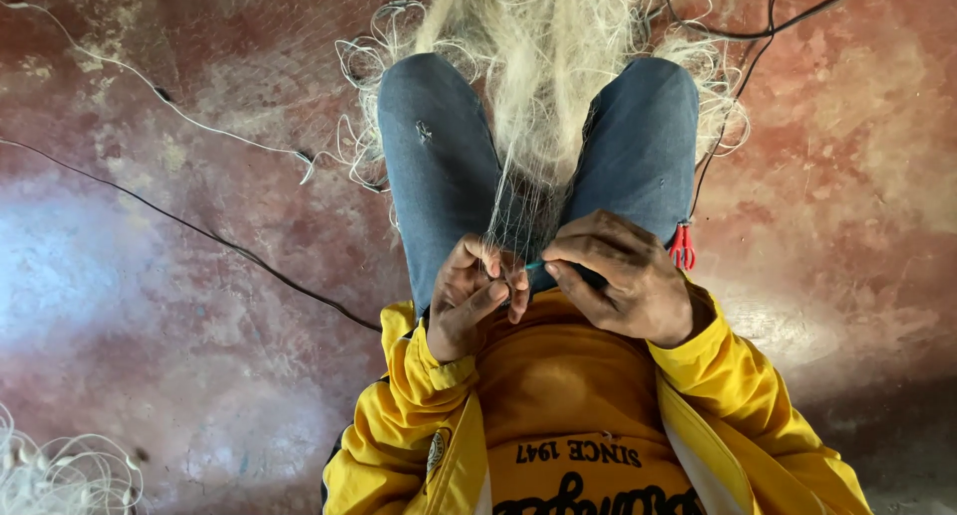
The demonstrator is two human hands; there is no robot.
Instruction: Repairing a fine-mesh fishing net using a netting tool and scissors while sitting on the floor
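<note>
Hands both closed: left hand (469, 296) pinching fine net (528, 96), right hand (618, 276) gripping slim teal tool (535, 266).

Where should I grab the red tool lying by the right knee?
Likely by the red tool's handle end, coming in from the outer right side. It sits against the jeans beside the right hand, and the net crowds the inner side.

Net (543, 66) between knees; left hand (469, 296), right hand (623, 276) at near end
</note>
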